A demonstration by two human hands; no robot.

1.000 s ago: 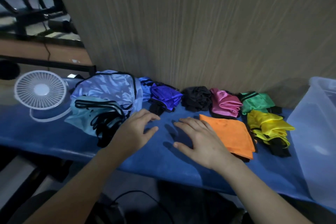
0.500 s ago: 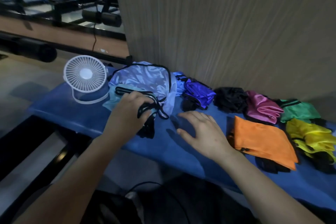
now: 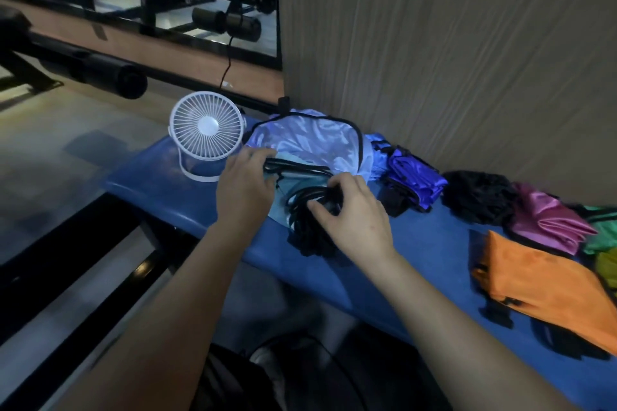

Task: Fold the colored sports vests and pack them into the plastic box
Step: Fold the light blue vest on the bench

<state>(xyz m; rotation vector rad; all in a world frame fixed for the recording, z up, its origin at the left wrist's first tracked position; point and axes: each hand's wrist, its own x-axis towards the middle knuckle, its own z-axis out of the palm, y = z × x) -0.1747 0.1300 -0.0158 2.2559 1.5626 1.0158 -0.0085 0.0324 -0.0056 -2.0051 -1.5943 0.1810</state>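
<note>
A teal vest (image 3: pixel 302 188) with black straps lies at the left end of the blue padded bench (image 3: pixel 434 253), partly on top of a pale blue vest (image 3: pixel 310 143) and just beside a small white desk fan (image 3: pixel 207 135). Its black trim is pinched near the far edge by the curled fingers of the left hand (image 3: pixel 245 188), while a bunch of black straps (image 3: pixel 310 210) is gripped by the right hand (image 3: pixel 354 215), fingers bent round them. This vest is judged to be only now taken up for folding.

Along the bench to the right, an orange vest (image 3: pixel 547 290) is seen folded flat. A purple vest (image 3: pixel 414 175), a black vest (image 3: pixel 479 195), a magenta vest (image 3: pixel 551 223) and the edge of a green vest (image 3: pixel 601 233) are bundled near the wall; how neatly they are folded cannot be told.

The plastic box is not in view, so nothing can be seen packed. Folding of the teal and pale blue vests, and all packing, appear to remain.
</note>
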